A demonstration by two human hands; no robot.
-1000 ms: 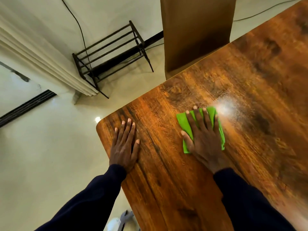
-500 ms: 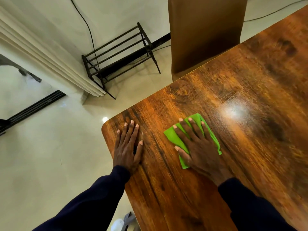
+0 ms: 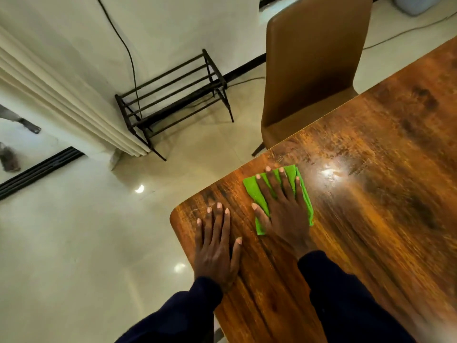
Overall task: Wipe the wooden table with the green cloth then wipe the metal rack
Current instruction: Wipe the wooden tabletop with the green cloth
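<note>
Pressing green cloth (image 3: 258, 194) w/ flat right hand (image 3: 284, 214), fingers (image 3: 286, 184) spread.

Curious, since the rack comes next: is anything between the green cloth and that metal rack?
Nothing visible does: only tabletop and floor lie between the green cloth and the metal rack; the chair stands off to the side.

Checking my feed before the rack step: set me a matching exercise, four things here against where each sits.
1. green cloth
2. left hand
3. metal rack
4. chair

A. on the floor, apart from the table
B. flat on bare wood near the table's corner
C. pressed under the right hand
D. drawn up to the table's edge

Pairs: 1-C, 2-B, 3-A, 4-D
</note>
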